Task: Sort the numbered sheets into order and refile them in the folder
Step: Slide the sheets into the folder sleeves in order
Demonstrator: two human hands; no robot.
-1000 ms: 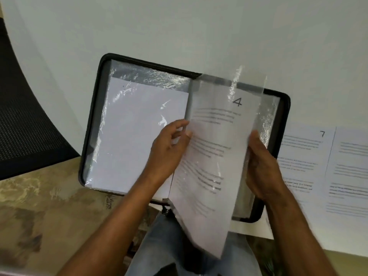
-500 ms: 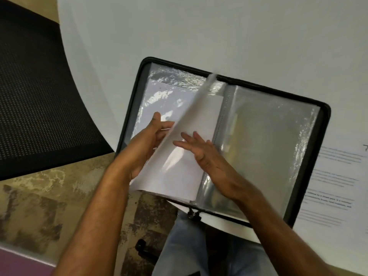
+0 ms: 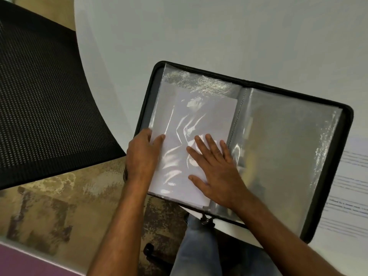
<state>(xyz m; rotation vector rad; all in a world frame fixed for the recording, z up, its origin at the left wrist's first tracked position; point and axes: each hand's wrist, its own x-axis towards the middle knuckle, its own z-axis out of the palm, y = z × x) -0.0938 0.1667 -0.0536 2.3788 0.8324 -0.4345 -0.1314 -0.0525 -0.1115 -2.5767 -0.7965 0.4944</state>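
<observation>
Nearest to the camera, the person's knee in blue jeans point(image 3: 196, 242) shows under the table edge, and both forearms reach forward from there to the folder point(image 3: 347, 124), which lies open on the white table point(image 3: 219, 30) with its near edge hanging a little over the rim. A small metal zipper pull point(image 3: 205, 219) hangs at that near edge.

The right hand point(image 3: 217, 172) lies flat on the left page, with fingers straight and spread wide. I judge it presses the clear sleeve point(image 3: 191, 124) down so that the white sheet point(image 3: 205, 108) inside stays flat and does not slide. The left hand point(image 3: 142, 156) holds the outer edge of the same page: the thumb lies on top of the sleeve, and the other fingers are hidden, so I cannot tell how they lie. It probably steadies the folder against the push of the other hand.

The sheet under the plastic shows its blank side, so no number can be read on it. The right page is an empty-looking sleeve point(image 3: 288, 156) with strong glare.

Further right, beside the folder, printed sheets point(image 3: 352, 188) wait on the table. Their lines of text are too blurred to read. No brand is visible anywhere.

Far to the left stands a black mesh chair point(image 3: 39, 96).
</observation>
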